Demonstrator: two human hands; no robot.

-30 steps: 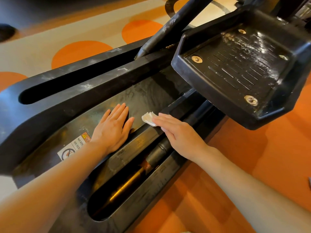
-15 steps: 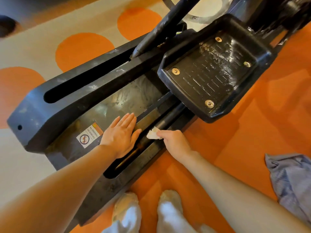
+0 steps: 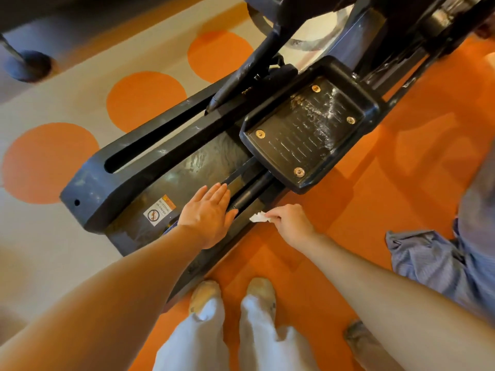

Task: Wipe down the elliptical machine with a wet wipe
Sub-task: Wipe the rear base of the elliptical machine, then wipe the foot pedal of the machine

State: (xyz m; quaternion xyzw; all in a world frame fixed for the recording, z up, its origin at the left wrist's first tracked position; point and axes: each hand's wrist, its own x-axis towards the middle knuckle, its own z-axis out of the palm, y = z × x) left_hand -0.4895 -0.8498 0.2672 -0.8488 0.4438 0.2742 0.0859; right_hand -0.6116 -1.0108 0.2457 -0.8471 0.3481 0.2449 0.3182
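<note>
Your right hand (image 3: 290,223) had slid back along the machine since the earlier frames, carrying the small crumpled white wet wipe (image 3: 259,217) off the inner track and onto the outer edge of the base, and your view had pulled up so that your feet now showed.

Starting from the left, the dark grey plastic base of the elliptical machine (image 3: 91,194) ran diagonally across the beige-and-orange spotted floor (image 3: 144,100), with a white warning sticker (image 3: 158,211) on its flat centre panel. Your left hand (image 3: 209,214) lay flat just right of that sticker, fingers straight and together, holding nothing, pressing on the panel beside the rail slot. Further right, your right hand pinched the wipe between thumb and curled fingers, the wipe touching the base's outer rim. Above it sat the black ribbed foot pedal (image 3: 308,129) with brass bolts. At the far right lay a rumpled blue-grey cloth (image 3: 428,258) on the orange floor.
</note>
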